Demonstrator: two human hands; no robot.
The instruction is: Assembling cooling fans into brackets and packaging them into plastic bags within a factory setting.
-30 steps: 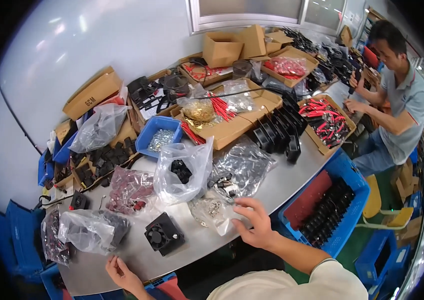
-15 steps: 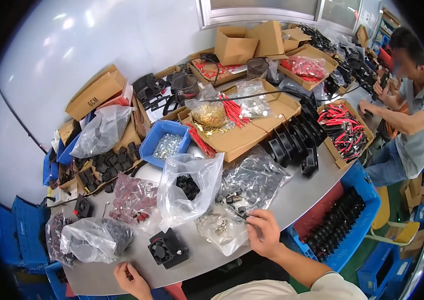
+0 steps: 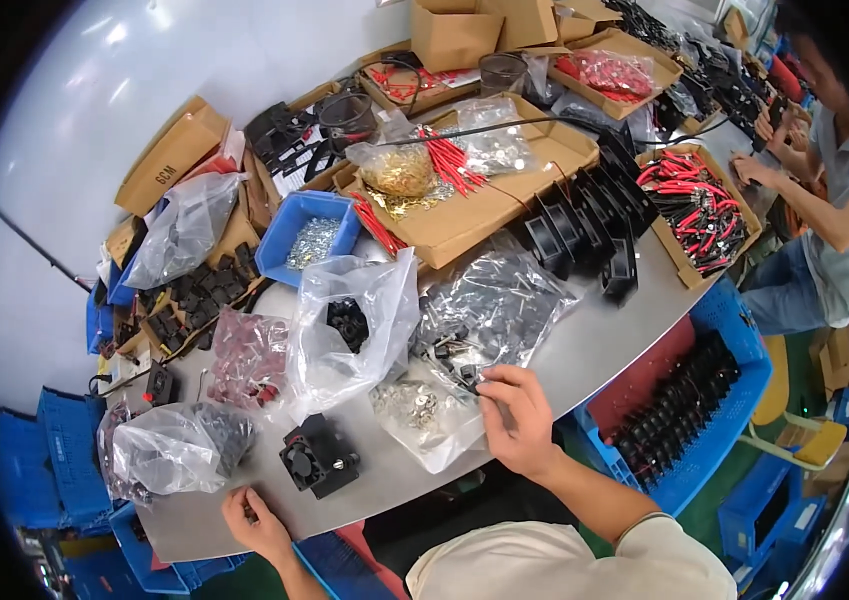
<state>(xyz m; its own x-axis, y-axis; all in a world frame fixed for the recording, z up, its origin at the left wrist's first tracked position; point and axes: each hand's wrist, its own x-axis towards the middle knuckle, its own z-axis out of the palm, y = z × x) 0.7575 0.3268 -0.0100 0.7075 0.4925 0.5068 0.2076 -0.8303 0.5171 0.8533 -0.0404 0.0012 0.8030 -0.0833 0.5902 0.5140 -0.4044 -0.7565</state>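
Note:
Over the front edge of the grey table, my left hand (image 3: 256, 522) is closed, its fingers curled. A dark spot shows between them, too small to name. Just right of it stands a black cooling fan in a square housing (image 3: 320, 456), touched by neither hand. My right hand (image 3: 520, 418) is bent at the edge of a clear bag of small black parts (image 3: 492, 310). Its fingertips meet a small black piece (image 3: 468, 376); their grip is partly hidden. Beside this hand lies a clear bag of small metal pieces (image 3: 419, 408).
An open bag of black parts (image 3: 348, 325), a reddish bag (image 3: 249, 355) and a blue bin of screws (image 3: 312, 240) stand beyond the fan. Black fans (image 3: 584, 225) line up at the back right. A blue crate (image 3: 689, 400) sits below the table edge. Another person (image 3: 834, 200) works at right.
The view has tilted, so the table and its things sit higher in the picture. Both hands keep nearly the same places by the fan and the bag.

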